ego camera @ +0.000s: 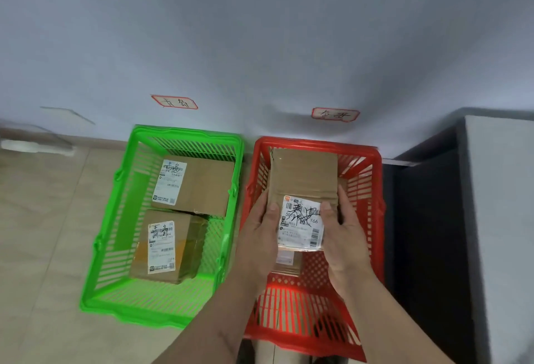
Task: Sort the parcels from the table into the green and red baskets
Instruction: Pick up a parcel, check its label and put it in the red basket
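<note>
Holding a brown cardboard parcel (303, 187) w/ both hands above the red basket (372, 178): left hand (261, 229) curls round its left edge, thumb on top by the white shipping label (300, 225); right hand (345, 228) clasps the right edge, thumb on the label's right side. Parcel sits over the red basket's middle, label end toward the person, far end reaching to the basket's back rim. Under it, inside the red basket, part of another labelled parcel (287, 261) shows; can't tell if the two touch. Green basket (115, 248) stands just left of the red basket, nearly touching, w/ 2 cardboard boxes inside: far box (199, 187) & near box (170, 248), each w/ a white label & black handwriting. Both baskets sit on tan floor tiles (37, 219) against a pale wall. On the wall, a red-bordered tag (174, 102) behind the green basket, another tag (335, 114) behind the red basket. Dark cabinet (427, 233) w/ pale top just right of the red basket.
</note>
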